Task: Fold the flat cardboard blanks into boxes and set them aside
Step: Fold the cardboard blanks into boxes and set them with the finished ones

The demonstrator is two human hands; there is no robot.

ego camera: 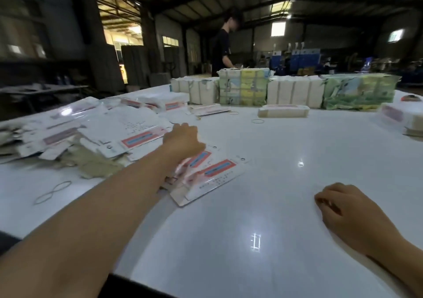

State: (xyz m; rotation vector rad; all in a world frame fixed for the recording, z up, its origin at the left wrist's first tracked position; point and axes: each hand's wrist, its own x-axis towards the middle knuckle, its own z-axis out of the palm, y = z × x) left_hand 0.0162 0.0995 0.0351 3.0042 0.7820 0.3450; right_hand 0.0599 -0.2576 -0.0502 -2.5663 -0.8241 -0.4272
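Nearest the camera, the right hand [348, 210] is resting on the glossy white table [263, 171] with its fingers loosely curled, holding nothing. Well apart from it, the left hand [183, 140] is reaching forward across the table, its back turned to the camera and its fingers curled over the loose flat white cardboard blanks with red-and-blue printed labels [206, 174]; whether it is actually gripping one cannot be told, since the fingertips are hidden. Those blanks are lying fanned out just beneath and in front of the wrist, overlapping each other. To their left, a thin looped rubber band [52, 192] is lying on the table. Beyond it, a wide messy heap of the same printed white blanks [91, 128] is spreading across the left side of the table. Farther back, a low tied bundle of pale flat card [283, 111] is sitting alone, and behind it tall stacked bundles of white and green-printed packs [297, 89] are lining the far edge. A person in a dark shirt [223, 45] is standing behind them.
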